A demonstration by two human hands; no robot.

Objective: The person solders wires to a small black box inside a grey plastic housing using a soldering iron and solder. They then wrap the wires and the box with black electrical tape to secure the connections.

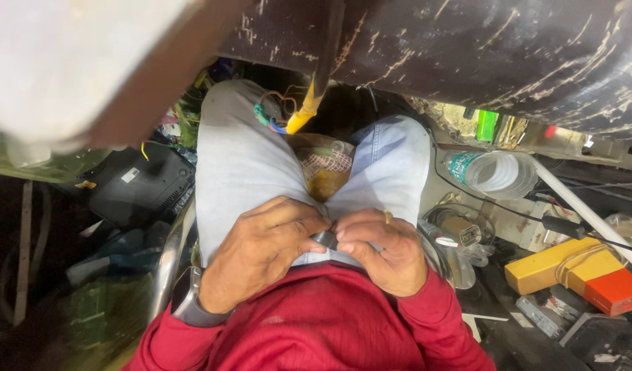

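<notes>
The left hand [261, 247] is pinching the left end of a small dark part [324, 239] (mostly hidden), which is lying near, over the lap, its long axis running left-right; the right hand [383, 249] is gripping its right end.

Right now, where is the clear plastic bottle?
In the head view, the clear plastic bottle lies on its side at the right, beyond the right knee and behind the yellow-and-orange box.
</notes>
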